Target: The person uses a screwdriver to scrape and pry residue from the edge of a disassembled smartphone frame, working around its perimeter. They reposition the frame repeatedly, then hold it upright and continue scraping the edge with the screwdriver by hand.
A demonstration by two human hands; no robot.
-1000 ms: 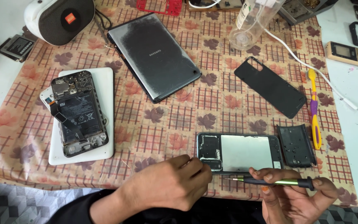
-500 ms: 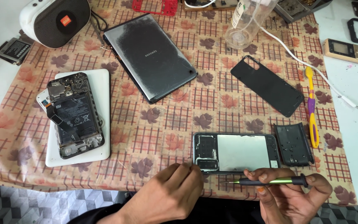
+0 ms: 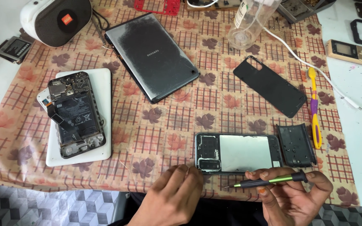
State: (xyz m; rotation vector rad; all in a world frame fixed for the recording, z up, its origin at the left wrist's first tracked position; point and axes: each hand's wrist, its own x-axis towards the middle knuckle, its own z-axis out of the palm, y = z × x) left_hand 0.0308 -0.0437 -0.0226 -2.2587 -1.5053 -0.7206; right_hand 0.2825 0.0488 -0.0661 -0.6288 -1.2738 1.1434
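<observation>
Just below the opened phone (image 3: 237, 152), a green-handled screwdriver (image 3: 269, 181) is gripped in the closed right hand (image 3: 292, 196). Nothing is held by the loosely curled left hand (image 3: 174, 194), its fingertips touching the phone's near-left corner

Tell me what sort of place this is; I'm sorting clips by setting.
Probably a phone repair bench. An opened phone frame lies before the hands, the right hand holds a precision screwdriver, and another opened phone with its battery exposed lies nearby.
</observation>
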